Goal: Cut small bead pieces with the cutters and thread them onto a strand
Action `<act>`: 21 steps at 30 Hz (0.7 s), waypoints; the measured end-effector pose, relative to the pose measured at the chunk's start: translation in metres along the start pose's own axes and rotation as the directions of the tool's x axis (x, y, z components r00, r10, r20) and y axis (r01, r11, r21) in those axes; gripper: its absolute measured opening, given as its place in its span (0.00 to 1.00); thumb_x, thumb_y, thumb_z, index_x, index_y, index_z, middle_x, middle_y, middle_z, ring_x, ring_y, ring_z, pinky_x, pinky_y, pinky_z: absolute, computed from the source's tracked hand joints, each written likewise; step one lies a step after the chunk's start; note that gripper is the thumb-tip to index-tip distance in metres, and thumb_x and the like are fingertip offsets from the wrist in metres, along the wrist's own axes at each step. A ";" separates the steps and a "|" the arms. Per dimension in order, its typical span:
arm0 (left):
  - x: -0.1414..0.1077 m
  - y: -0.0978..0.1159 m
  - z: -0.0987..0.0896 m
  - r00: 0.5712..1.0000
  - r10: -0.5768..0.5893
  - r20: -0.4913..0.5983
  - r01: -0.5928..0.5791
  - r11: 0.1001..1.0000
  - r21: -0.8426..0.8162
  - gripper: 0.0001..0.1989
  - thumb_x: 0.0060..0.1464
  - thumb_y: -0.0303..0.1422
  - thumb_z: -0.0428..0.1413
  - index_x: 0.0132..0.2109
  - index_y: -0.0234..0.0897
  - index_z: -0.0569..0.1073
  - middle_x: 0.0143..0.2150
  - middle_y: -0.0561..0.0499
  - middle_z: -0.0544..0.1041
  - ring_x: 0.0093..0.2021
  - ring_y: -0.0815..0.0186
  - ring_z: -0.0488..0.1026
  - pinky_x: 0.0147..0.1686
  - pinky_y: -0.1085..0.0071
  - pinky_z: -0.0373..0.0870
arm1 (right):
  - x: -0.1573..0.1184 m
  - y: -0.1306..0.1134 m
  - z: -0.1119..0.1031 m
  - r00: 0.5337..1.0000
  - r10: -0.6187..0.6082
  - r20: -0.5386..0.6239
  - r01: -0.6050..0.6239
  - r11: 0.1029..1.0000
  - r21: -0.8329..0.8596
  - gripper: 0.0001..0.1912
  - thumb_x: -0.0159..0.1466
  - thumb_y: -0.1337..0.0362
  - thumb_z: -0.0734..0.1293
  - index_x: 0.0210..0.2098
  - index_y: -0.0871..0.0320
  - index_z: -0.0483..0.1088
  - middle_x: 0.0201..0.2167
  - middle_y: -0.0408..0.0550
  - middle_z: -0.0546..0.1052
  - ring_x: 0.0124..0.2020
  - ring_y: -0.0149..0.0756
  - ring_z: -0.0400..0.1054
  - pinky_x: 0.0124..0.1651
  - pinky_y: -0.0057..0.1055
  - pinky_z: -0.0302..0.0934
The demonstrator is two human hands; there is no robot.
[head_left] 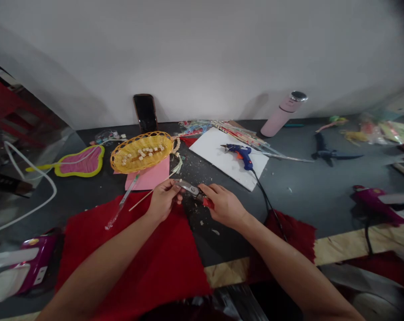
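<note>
My left hand (163, 199) is closed around a thin pale stick (140, 201), pinching it near its upper end above the red cloth (148, 263). My right hand (223, 206) grips red-handled pliers or cutters (192, 189), whose metal jaws reach to the left fingertips. A tiny pale piece shows by the jaws; its exact hold is too small to tell. Behind my left hand, a yellow woven basket (142, 151) holds several small pale pieces and partly overlaps a pink sheet (148, 176).
A blue glue gun (240, 154) lies on a white board (218, 154), its black cable running toward my right forearm. A pink bottle (282, 117) and a phone (145, 112) stand by the wall. Purple devices (38, 261) sit at both sides; wrapped sticks (235, 133) lie behind.
</note>
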State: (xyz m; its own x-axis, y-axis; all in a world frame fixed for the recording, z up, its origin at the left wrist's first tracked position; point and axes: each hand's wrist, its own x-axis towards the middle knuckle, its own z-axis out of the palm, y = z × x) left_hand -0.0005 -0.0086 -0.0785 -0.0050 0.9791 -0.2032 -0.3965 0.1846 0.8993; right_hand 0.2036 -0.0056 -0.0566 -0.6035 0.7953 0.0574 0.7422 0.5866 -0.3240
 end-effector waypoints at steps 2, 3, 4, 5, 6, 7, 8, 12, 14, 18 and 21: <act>0.000 -0.001 -0.001 1.000 0.010 0.011 -0.010 1.000 0.000 0.10 0.46 0.34 0.61 0.30 0.32 0.69 0.25 0.54 0.73 0.18 0.76 0.65 0.16 0.80 0.63 | 0.000 0.001 0.002 1.000 0.006 -0.010 -0.006 1.000 -0.011 0.27 0.59 0.71 0.59 0.58 0.59 0.57 0.45 0.52 0.69 0.44 0.40 0.64 0.49 0.34 0.59; 0.000 -0.001 -0.002 1.000 0.009 0.012 -0.009 1.000 -0.003 0.10 0.46 0.34 0.61 0.31 0.32 0.69 0.25 0.54 0.73 0.18 0.76 0.65 0.16 0.80 0.63 | 0.000 0.001 0.003 1.000 0.009 -0.015 -0.009 1.000 -0.022 0.27 0.59 0.71 0.59 0.58 0.58 0.56 0.45 0.52 0.69 0.44 0.40 0.64 0.49 0.34 0.59; 0.000 -0.002 -0.002 1.000 0.004 0.011 -0.004 1.000 -0.004 0.10 0.46 0.34 0.61 0.31 0.32 0.69 0.25 0.54 0.73 0.18 0.76 0.66 0.17 0.80 0.64 | 0.000 0.001 0.004 1.000 0.013 -0.021 -0.014 0.999 -0.035 0.27 0.59 0.71 0.59 0.58 0.58 0.56 0.46 0.52 0.69 0.45 0.40 0.63 0.50 0.34 0.59; 0.001 -0.002 -0.002 1.000 -0.001 0.008 0.001 1.000 -0.001 0.10 0.46 0.33 0.61 0.31 0.32 0.69 0.25 0.54 0.73 0.19 0.76 0.66 0.17 0.79 0.65 | 0.001 0.002 0.004 1.000 0.016 -0.025 -0.018 0.999 -0.049 0.28 0.58 0.71 0.60 0.59 0.57 0.56 0.47 0.52 0.69 0.46 0.41 0.63 0.50 0.35 0.58; 0.001 -0.001 -0.002 1.000 -0.007 0.005 0.007 1.000 0.006 0.10 0.46 0.33 0.61 0.32 0.32 0.69 0.25 0.54 0.73 0.19 0.76 0.66 0.17 0.79 0.65 | 0.001 0.003 0.004 1.000 0.017 -0.026 -0.019 0.998 -0.063 0.29 0.58 0.70 0.60 0.59 0.57 0.55 0.47 0.52 0.68 0.47 0.42 0.62 0.51 0.36 0.58; 0.001 -0.001 -0.002 1.000 -0.015 0.004 0.015 1.000 0.018 0.10 0.46 0.33 0.61 0.32 0.32 0.69 0.25 0.54 0.73 0.19 0.76 0.66 0.18 0.79 0.66 | 0.001 0.003 0.003 1.000 0.015 -0.023 -0.017 0.997 -0.073 0.30 0.58 0.70 0.60 0.59 0.56 0.55 0.48 0.52 0.68 0.47 0.42 0.62 0.51 0.36 0.57; 0.002 0.001 -0.002 1.000 -0.023 0.006 0.023 0.999 0.032 0.09 0.45 0.33 0.61 0.32 0.32 0.69 0.25 0.54 0.73 0.18 0.76 0.66 0.17 0.79 0.66 | 0.001 0.004 0.002 1.000 0.009 -0.018 -0.010 0.997 -0.081 0.30 0.58 0.70 0.60 0.60 0.56 0.54 0.49 0.53 0.68 0.48 0.43 0.61 0.52 0.37 0.57; 0.002 0.006 -0.004 0.993 -0.086 0.079 0.081 0.995 0.066 0.10 0.43 0.33 0.61 0.29 0.32 0.69 0.24 0.53 0.74 0.16 0.75 0.66 0.16 0.78 0.65 | 0.001 0.007 -0.004 0.999 -0.035 0.014 0.036 0.996 -0.081 0.34 0.56 0.71 0.61 0.62 0.57 0.51 0.51 0.53 0.67 0.49 0.43 0.60 0.52 0.39 0.56; 0.003 0.009 -0.006 0.984 -0.120 0.134 0.109 0.990 0.087 0.10 0.43 0.33 0.62 0.28 0.32 0.69 0.23 0.53 0.74 0.15 0.75 0.66 0.15 0.78 0.64 | 0.001 0.009 -0.007 0.998 -0.057 0.031 0.059 0.996 -0.066 0.36 0.54 0.71 0.61 0.62 0.57 0.51 0.51 0.54 0.66 0.50 0.44 0.59 0.52 0.40 0.56; 0.004 0.010 -0.009 0.976 -0.146 0.161 0.127 0.984 0.122 0.09 0.43 0.32 0.62 0.28 0.33 0.70 0.22 0.53 0.73 0.14 0.75 0.66 0.14 0.78 0.64 | 0.001 0.012 -0.010 0.995 -0.088 0.042 0.089 0.996 -0.026 0.35 0.53 0.71 0.61 0.60 0.57 0.54 0.51 0.54 0.67 0.50 0.44 0.60 0.51 0.40 0.56; 0.004 0.010 -0.009 0.976 -0.148 0.163 0.129 0.984 0.121 0.09 0.44 0.33 0.61 0.28 0.33 0.69 0.22 0.53 0.73 0.14 0.75 0.65 0.14 0.78 0.63 | 0.001 0.013 -0.010 0.993 -0.116 0.037 0.116 0.993 0.010 0.33 0.53 0.73 0.60 0.59 0.58 0.56 0.50 0.54 0.67 0.48 0.42 0.61 0.52 0.38 0.57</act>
State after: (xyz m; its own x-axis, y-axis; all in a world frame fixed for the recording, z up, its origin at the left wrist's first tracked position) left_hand -0.0129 -0.0039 -0.0742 0.2031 0.9417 -0.2683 -0.2797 0.3184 0.9057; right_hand 0.2151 0.0046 -0.0515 -0.6960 0.7156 0.0593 0.6645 0.6732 -0.3243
